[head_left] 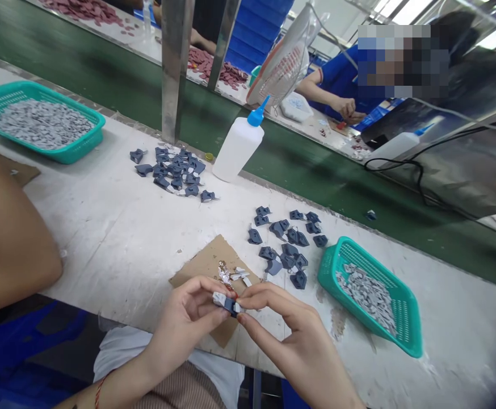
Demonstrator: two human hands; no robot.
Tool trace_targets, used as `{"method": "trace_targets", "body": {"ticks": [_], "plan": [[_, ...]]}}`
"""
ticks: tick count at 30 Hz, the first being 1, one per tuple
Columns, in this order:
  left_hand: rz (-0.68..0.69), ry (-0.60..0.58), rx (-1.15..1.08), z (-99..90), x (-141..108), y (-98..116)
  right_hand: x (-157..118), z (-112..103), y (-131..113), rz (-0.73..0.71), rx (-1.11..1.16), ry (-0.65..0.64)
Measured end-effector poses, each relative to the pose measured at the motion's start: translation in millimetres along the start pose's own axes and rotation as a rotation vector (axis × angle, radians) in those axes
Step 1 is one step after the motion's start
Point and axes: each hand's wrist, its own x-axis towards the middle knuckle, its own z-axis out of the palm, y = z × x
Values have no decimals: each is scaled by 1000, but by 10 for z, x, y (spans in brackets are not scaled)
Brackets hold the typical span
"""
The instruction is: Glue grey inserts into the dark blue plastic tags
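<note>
Between my two hands is a small dark blue and light grey plastic part [230, 305], held just above the table's front edge. My left hand [188, 312] pinches its grey end between thumb and fingers. On the other end, the fingertips of my right hand [288, 326] are closed as well. Some red shows behind the part, too small to make out. Below lies a brown cardboard piece [203, 262] with small light grey pieces [242, 275] and a few shiny bits on it. Similar dark blue parts [288, 255] are spread just beyond my right hand.
A green basket [412, 324] of small grey pieces stands at right, another [97, 136] at far left. Behind are a blue-capped white bottle [239, 147], another group of blue parts [175, 170] and a metal post [173, 74]. A person's arm [13, 244] rests at left; another person works opposite.
</note>
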Motion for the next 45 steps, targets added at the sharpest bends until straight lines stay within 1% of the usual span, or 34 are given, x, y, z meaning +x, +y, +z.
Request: {"method": "trace_targets", "body": {"ticks": [3, 6, 9, 11, 14, 16, 18, 20, 24, 27, 30, 33, 35, 37, 38, 40, 41, 42, 44, 45], "plan": [[12, -2, -7, 15, 16, -6, 11, 15, 11, -12, -4, 20], [14, -4, -7, 11, 19, -16, 20, 24, 16, -19, -2, 11], [15, -4, -9, 3, 15, -22, 22, 16, 25, 16, 27, -13], [7, -4, -21, 6, 15, -18, 14, 2, 43, 65, 75, -25], [-7, -7, -59, 28, 21, -1, -9, -7, 87, 159, 254, -20], [-12, -14, -82, 50, 27, 16, -23, 19, 115, 219, 393, 8], [-11, -15, -99, 77, 32, 28, -32, 82, 132, 252, 481, 58], [-14, -32, -123, 108, 35, 32, -36, 174, 139, 266, 544, 78], [-44, -90, -173, 180, 52, 18, -35, 338, 157, 294, 720, 52], [-21, -56, -155, 232, 82, 6, -32, 379, 198, 287, 785, 97], [-3, -38, -101, 279, 118, -3, -42, 369, 232, 272, 788, 168], [-11, -58, -68, 332, 159, -12, -64, 357, 230, 270, 792, 242], [-44, -108, -44, 374, 202, -9, -82, 337, 226, 287, 799, 291], [-99, -171, 5, 421, 280, 13, -107, 265, 257, 294, 804, 303], [-123, -183, 38, 445, 338, 34, -125, 195, 297, 285, 788, 300], [-154, -147, 113, 491, 503, 95, -176, -32, 445, 256, 659, 343], [-163, -101, 159, 512, 612, 133, -207, -190, 553, 250, 537, 402], [-161, -53, 218, 532, 738, 174, -239, -372, 681, 261, 363, 481], [-136, 5, 354, 574, 1037, 255, -290, -776, 980, 338, -21, 623], [-107, 14, 420, 599, 1207, 290, -301, -977, 1136, 393, -216, 642]]}}
